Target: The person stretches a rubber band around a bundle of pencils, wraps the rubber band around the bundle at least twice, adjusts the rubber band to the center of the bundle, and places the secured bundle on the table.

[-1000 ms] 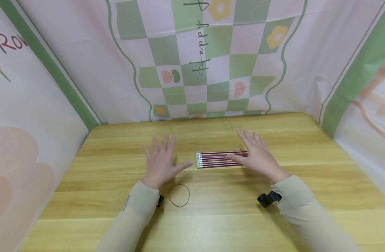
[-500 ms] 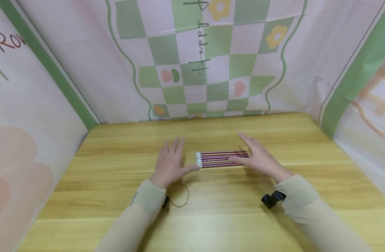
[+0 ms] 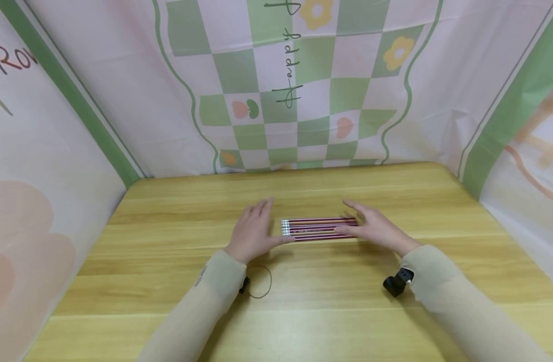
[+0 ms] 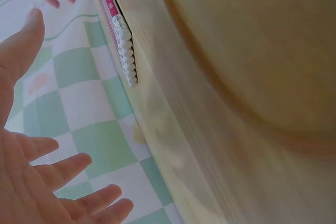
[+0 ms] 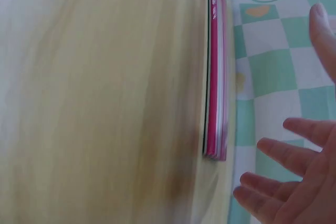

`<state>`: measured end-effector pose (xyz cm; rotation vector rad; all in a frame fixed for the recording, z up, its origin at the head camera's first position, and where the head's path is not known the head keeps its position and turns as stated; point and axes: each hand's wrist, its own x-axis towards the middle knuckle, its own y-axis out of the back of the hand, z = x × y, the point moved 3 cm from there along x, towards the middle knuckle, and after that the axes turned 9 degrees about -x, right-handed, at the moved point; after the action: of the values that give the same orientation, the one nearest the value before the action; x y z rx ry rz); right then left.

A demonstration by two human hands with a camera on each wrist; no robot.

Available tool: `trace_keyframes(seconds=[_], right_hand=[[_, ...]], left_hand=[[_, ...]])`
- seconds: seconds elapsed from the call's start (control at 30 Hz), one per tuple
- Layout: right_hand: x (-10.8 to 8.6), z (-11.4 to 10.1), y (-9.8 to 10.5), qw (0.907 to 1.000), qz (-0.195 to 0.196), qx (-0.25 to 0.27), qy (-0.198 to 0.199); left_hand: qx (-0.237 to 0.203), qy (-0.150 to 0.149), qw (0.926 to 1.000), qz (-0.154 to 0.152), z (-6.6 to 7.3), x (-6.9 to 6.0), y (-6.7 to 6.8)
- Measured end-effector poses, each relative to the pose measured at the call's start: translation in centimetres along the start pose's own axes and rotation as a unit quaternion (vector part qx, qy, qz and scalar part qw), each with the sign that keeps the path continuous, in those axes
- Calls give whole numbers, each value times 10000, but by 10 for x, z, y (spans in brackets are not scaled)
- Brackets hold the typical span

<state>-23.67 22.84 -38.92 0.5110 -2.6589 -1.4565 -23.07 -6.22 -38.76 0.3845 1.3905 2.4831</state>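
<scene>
Head view shows us the pencils (image 3: 310,230) flat on the table (image 3: 312,322), the left hand (image 3: 252,234) spread wide at their nine o'clock, the right hand (image 3: 378,230) likewise at three, both holding nothing. We judge them light, stiff, loose, best gripped at both ends.

Table (image 3: 330,322): lower half of the frame, cloth (image 3: 281,136) behind it
Pencils (image 3: 312,230): side by side on the table, right of centre
Left hand (image 3: 252,234): at their left end
Right hand (image 3: 373,229): at their right end
Loop (image 3: 270,279): on the table, lower centre, below the left hand
</scene>
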Motion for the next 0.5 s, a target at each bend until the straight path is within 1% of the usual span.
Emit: trace_keyframes(seconds=[0.17,0.3,0.4,0.5], right_hand=[[4,7,0,9996,-151,176,137],[7,13,1,9995,-194,210,116],[9,16,2,9997,-165,176,70],[11,18,3,9996,-181,209,12]], left_hand=[[-283,192,9992,-216,1,6,-1],[-543,361,9971,-385,1,10,-1],[-931,526,9928,-534,2,13,-3],[-1332,728,9860,-687,2,16,-8]])
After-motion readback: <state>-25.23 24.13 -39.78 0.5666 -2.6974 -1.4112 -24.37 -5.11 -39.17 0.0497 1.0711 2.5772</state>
